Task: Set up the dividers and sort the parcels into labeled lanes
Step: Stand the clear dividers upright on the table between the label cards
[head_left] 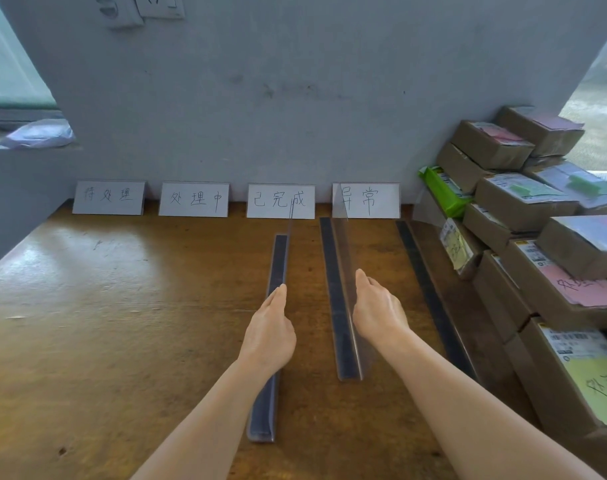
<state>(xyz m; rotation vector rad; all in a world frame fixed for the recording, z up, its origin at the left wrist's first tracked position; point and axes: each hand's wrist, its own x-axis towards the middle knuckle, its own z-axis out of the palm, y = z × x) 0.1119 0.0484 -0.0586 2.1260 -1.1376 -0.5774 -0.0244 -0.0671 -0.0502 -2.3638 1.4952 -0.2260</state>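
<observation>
Three clear plastic dividers with dark base strips stand on the wooden table. My left hand (272, 329) grips the upright sheet of the left divider (277, 261), which points toward the third label card. My right hand (376, 311) rests against the upright sheet of the middle divider (333, 271), fingers curled on it. The right divider (419, 268) stands untouched beside the parcels. Several white label cards with handwritten characters lean on the wall: the first (109, 197), second (194, 199), third (280, 201), fourth (366, 201). Cardboard parcels (523, 199) with coloured notes are stacked at the right.
A green packet (440, 188) lies among the parcels. The grey wall (295, 98) backs the table. The table's left half (104, 306) is bare wood. A plastic bag (39, 135) lies on a ledge at far left.
</observation>
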